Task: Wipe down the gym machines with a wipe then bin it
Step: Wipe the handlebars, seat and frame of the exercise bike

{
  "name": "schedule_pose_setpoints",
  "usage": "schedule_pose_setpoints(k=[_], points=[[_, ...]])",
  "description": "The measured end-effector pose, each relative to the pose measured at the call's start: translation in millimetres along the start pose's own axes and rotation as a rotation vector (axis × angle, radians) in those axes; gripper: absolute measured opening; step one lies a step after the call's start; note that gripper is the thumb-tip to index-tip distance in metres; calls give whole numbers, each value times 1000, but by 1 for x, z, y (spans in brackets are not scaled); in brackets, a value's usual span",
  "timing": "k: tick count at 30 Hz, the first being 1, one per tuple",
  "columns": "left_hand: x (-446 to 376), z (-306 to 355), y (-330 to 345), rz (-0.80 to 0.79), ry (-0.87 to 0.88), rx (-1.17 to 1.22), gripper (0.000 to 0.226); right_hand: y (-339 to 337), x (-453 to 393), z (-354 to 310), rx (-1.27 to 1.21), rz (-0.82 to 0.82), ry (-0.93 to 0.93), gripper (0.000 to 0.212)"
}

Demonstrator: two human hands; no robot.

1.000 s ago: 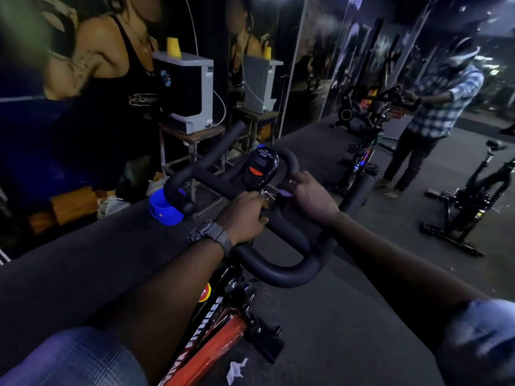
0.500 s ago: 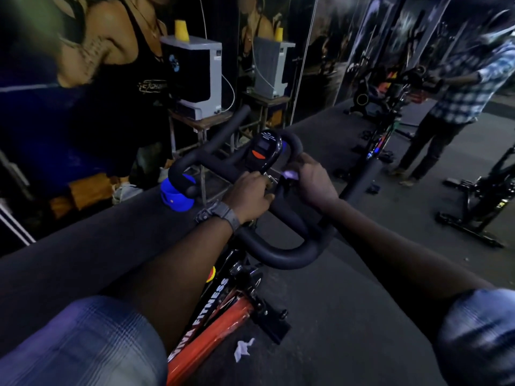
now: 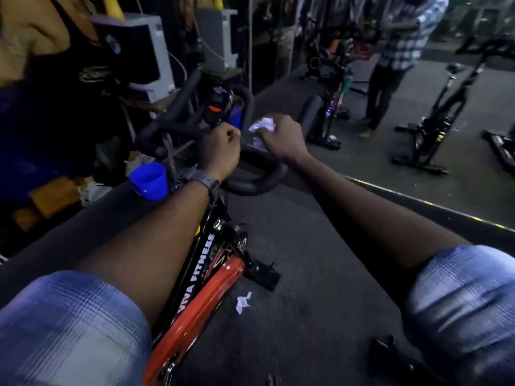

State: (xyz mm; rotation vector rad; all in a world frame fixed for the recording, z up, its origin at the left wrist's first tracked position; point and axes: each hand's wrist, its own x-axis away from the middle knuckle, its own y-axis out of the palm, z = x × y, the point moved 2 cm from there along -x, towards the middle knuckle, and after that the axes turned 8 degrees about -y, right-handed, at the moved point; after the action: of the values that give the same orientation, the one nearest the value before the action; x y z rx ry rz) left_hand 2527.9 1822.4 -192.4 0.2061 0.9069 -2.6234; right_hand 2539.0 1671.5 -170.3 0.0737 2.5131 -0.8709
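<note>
Head view: wipe (image 3: 263,125) bunched in my right hand (image 3: 281,139), just above the handlebar (image 3: 252,181) loop.

My right fingers (image 3: 278,119) are curled tight round the crumpled wipe, which pokes out toward my left hand (image 3: 221,147) and hangs a little below my knuckles; it looks lifted just clear of the bar, not pressed on it. The bar's near loop runs crosswise under both wrists, so the nearest unwiped stretch lies straight down and slightly toward me from the wipe, and my right hand is plainly the one to reach it. My left hand is a closed fist over the bar's middle, below the console (image 3: 218,103); whether it grips the bar or holds nothing I cannot tell. Both forearms reach forward, nearly parallel, the right wrist bent down. I see no bin.
</note>
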Motion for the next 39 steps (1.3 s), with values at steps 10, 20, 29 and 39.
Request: schedule_pose_setpoints(k=[10, 20, 29, 39], points=[[141, -90, -14, -201, -70, 206, 24, 42, 216, 13, -127, 174, 378, 18], [211, -182, 82, -409, -203, 181, 17, 95, 350, 121, 62, -56, 603, 25], [231, -312, 263, -424, -409, 244, 20, 164, 391, 291, 4, -66, 679, 15], [230, -539, 461, -405, -601, 101, 24, 347, 438, 505, 13, -101, 719, 23]])
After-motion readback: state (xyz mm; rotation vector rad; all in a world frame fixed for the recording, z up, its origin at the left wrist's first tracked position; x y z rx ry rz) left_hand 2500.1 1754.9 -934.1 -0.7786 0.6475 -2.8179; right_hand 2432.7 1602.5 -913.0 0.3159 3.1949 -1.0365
